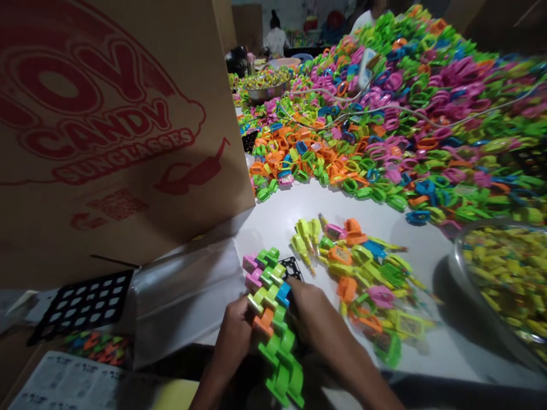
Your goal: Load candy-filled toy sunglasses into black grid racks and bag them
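Between my two hands is a black perforated tray (291,267) carrying two rows of small plastic pieces (273,302) in green, yellow, pink, blue and orange. My left hand (238,324) grips its left side and my right hand (305,302) its right side; most fingers are hidden behind the pieces. Beyond and right of my right hand, a loose group of coloured toys (363,262) lies on the white table (286,216), with slim yellow pieces (305,239) at its left.
A large printed cardboard box (128,114) stands at left, above another black tray (83,299). Heaped coloured toys (405,119) with a white cable cover the back right. A metal bowl (459,265) of yellow pieces stands right. A person (276,40) is far behind.
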`<act>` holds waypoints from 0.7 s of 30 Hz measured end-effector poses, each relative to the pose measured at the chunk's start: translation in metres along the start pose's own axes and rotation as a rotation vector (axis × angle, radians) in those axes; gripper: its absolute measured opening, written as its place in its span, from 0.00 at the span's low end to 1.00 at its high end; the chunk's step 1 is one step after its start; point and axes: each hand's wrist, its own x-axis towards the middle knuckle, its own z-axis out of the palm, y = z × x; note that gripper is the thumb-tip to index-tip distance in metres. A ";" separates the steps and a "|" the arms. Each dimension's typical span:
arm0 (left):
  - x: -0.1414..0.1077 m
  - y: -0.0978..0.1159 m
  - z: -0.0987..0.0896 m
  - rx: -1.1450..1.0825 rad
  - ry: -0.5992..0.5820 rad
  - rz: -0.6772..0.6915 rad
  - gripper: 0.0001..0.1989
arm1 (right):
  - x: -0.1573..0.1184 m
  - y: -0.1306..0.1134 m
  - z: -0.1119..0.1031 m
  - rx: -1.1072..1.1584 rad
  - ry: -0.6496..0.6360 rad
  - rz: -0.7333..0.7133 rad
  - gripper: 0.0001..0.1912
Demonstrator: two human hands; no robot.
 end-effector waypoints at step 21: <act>-0.054 -0.070 -0.004 0.094 0.204 0.527 0.16 | -0.036 0.026 -0.001 0.564 0.132 0.300 0.21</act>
